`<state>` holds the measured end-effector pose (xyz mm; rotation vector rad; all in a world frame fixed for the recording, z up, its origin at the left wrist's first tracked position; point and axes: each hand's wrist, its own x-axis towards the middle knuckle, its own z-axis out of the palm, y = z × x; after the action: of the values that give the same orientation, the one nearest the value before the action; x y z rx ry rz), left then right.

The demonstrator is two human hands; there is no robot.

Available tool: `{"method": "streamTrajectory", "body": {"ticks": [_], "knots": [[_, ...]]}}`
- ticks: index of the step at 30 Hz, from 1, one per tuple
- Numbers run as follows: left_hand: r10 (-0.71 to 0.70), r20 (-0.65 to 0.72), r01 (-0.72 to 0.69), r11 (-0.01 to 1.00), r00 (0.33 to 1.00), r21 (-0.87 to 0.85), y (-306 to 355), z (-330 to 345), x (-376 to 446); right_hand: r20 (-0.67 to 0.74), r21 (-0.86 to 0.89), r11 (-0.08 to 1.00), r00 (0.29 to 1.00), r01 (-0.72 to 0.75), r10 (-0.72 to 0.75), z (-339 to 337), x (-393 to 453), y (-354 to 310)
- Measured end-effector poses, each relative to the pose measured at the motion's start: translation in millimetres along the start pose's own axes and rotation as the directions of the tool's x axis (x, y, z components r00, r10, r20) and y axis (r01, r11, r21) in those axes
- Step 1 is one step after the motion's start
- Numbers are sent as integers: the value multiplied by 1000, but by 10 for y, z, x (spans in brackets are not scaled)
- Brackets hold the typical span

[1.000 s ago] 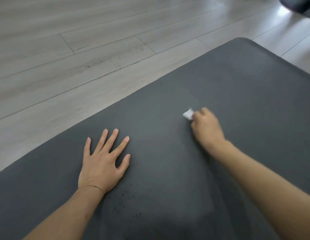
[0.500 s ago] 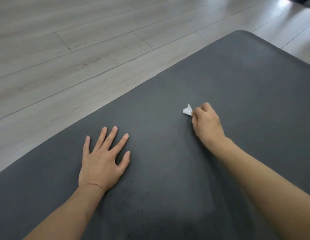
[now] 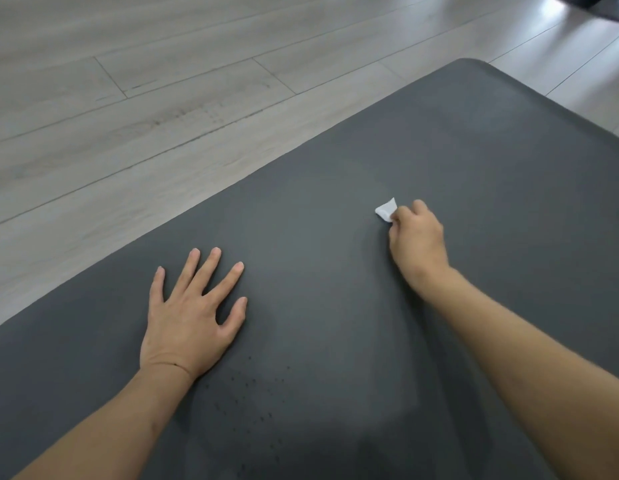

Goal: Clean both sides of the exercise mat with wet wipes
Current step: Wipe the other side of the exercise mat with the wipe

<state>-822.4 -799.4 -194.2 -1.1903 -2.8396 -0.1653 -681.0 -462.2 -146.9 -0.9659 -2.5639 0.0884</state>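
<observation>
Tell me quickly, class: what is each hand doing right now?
Left hand: open, fingers spread, flat on the exercise mat.
Right hand: closed, pinching a white wet wipe against the mat.

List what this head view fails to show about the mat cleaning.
- Wet wipe: mostly hidden inside the right hand; its size is unclear.
- Mat: cut off by the bottom and right edges; underside hidden.
- Dark object, top right: cut off by the frame.
- Left hand: palm hidden.

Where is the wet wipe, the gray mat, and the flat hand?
wet wipe [image 3: 386, 210], head view, on its white folded part.
mat [image 3: 474, 150], head view, on bare gray surface.
left hand [image 3: 188, 317], head view, on its back.
</observation>
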Motion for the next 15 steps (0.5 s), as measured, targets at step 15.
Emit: {"method": "streamTrajectory", "body": {"ticks": [15], "knots": [[14, 15, -14, 1000, 1000, 7, -4, -9, 6, 27, 40, 998, 999, -47, 46, -9, -433, -330]]}}
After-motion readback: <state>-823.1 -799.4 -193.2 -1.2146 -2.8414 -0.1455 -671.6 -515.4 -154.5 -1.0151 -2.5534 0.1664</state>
